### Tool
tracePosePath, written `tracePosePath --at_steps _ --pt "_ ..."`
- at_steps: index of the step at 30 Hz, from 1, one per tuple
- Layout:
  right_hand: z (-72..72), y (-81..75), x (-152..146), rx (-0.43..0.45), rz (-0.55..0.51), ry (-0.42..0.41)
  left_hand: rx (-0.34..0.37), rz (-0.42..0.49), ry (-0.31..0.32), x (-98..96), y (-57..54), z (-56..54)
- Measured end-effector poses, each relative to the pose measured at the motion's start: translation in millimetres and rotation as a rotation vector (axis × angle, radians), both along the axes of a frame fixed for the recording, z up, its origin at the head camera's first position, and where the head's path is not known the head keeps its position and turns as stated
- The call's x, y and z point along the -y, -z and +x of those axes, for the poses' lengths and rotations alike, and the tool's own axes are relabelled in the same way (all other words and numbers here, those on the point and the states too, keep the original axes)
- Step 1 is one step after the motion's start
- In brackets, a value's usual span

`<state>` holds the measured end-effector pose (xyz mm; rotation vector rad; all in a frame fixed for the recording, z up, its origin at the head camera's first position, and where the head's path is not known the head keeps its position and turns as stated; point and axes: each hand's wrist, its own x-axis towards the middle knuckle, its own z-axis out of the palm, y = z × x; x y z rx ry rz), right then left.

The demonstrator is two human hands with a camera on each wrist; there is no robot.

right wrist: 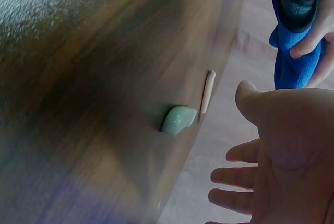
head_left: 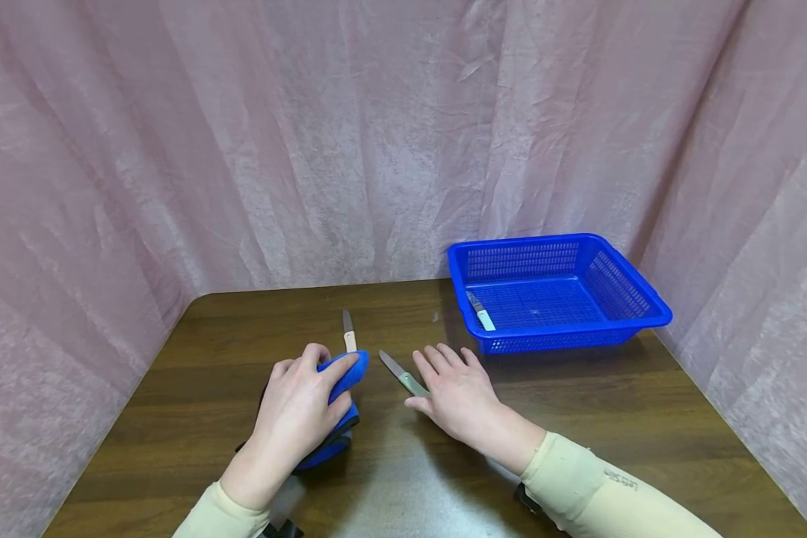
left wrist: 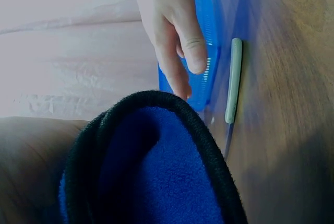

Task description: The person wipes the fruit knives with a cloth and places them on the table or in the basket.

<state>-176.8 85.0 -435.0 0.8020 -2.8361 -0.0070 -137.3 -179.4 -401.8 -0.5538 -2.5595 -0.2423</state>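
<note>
A blue cloth [head_left: 350, 381] with black edging is gripped in my left hand [head_left: 299, 407], bunched between thumb and fingers. In the left wrist view the folded cloth [left wrist: 162, 166] fills the lower middle. A knife with a green handle [head_left: 412, 385] lies on the table, its blade pointing up and left. Above that knife my right hand [head_left: 459, 392] hovers with its fingers spread, holding nothing; the right wrist view shows the green handle [right wrist: 178, 120] apart from the palm. Just beyond the cloth lies a knife with a pale beige handle [head_left: 350, 341].
At the back right stands a blue plastic basket [head_left: 571, 329] with mesh walls. Inside, against its left side, lies a knife with a whitish handle [head_left: 486, 320]. Pink curtains [head_left: 350, 149] hang behind and beside the brown wooden table [head_left: 242, 321].
</note>
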Motion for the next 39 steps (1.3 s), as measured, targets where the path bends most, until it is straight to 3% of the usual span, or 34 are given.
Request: tracePosePath --at_steps 7,17,27,39 --pt "-0.9 4.6 4 0.045 -0.006 0.026 0.007 -0.007 0.002 -0.5 2.5 0.2" --pt "-2.9 7.0 9 0.021 -0.072 0.017 0.010 -0.017 0.008 -1.9 5.3 -0.5" --pt "-10.5 9.0 12 -0.005 -0.044 0.025 -0.011 -0.009 0.021 -3.5 6.5 -2.0" --pt "-20.9 13.8 18 0.056 -0.019 0.064 -0.001 -0.013 0.022 -4.5 6.6 -3.1"
